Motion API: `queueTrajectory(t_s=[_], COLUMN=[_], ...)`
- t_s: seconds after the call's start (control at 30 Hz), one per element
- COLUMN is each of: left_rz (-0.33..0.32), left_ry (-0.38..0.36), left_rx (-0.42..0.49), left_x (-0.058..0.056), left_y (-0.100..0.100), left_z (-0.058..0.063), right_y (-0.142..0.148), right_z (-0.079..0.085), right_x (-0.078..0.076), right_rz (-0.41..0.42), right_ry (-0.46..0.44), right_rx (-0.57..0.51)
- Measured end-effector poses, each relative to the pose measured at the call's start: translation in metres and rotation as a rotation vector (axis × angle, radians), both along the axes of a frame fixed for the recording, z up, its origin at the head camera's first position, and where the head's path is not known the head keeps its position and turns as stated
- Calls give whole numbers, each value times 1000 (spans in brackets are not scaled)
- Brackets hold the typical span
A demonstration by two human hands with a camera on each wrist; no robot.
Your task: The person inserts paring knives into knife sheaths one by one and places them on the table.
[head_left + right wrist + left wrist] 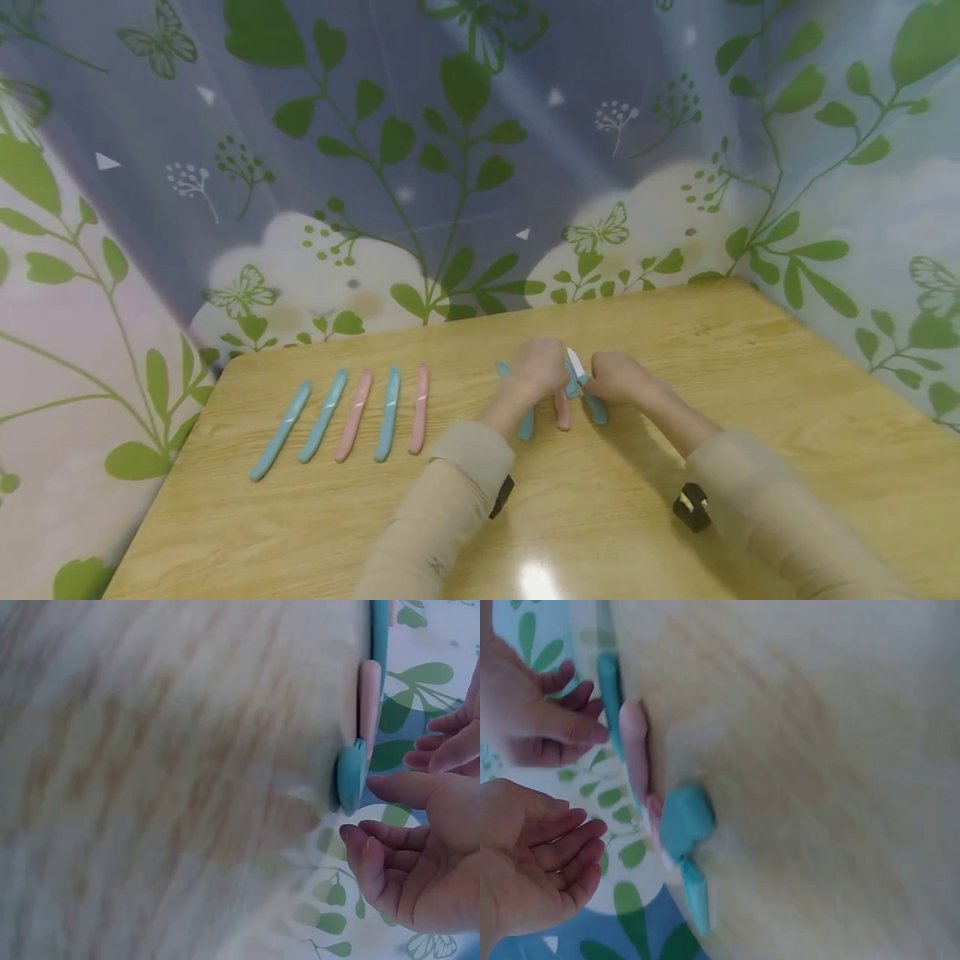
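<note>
The left hand's fingers (568,851) are loosely bent and slightly parted, its palm turned towards the wrist camera; the right hand's fingers (367,864) curl softly, with a moderate gap between them and the thumb, whose tip comes right up to a teal handle (350,780), though I cannot tell whether it touches. That handle belongs to a knife lying between the hands, its narrow pale blade (576,364) bare and pointing to the wall, a flat teal sheath (572,382) just beside it. Next to it lies a smooth pink knife (562,412), then a teal knife (526,427), partly covered by the left hand (536,364). The right hand (621,377) is set near the bare blade, the two forearms reaching forward and converging in beige sleeves (431,521). Farther left on the glossy, wood-grained desk (300,550), five slim sheathed knives (352,417) lie in a row, teal, teal, pink, teal, pink. Behind hangs a leaf-printed cloth (360,192).
</note>
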State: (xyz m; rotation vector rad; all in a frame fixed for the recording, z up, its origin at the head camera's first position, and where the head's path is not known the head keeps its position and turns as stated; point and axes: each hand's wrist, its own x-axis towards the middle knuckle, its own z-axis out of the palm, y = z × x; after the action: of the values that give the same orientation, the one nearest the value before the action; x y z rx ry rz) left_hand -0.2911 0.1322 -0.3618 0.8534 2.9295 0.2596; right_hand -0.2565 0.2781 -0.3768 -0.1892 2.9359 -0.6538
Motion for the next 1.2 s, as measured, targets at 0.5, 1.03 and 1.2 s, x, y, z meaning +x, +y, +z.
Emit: queueTrajectory(t_s=[0.5, 1.03, 1.2], left_rz=[-36, -41, -89], left_ry=[26, 13, -32], left_rx=[-182, -278, -215], left_x=[11, 19, 23], left_y=[26, 33, 35], left_z=[-27, -26, -24], right_y=[5, 23, 29], right_z=[-7, -7, -9], right_x=[-4, 2, 5], right_rz=[-18, -19, -26], right_ry=[-24, -56, -53], right_rx=[-8, -47, -72])
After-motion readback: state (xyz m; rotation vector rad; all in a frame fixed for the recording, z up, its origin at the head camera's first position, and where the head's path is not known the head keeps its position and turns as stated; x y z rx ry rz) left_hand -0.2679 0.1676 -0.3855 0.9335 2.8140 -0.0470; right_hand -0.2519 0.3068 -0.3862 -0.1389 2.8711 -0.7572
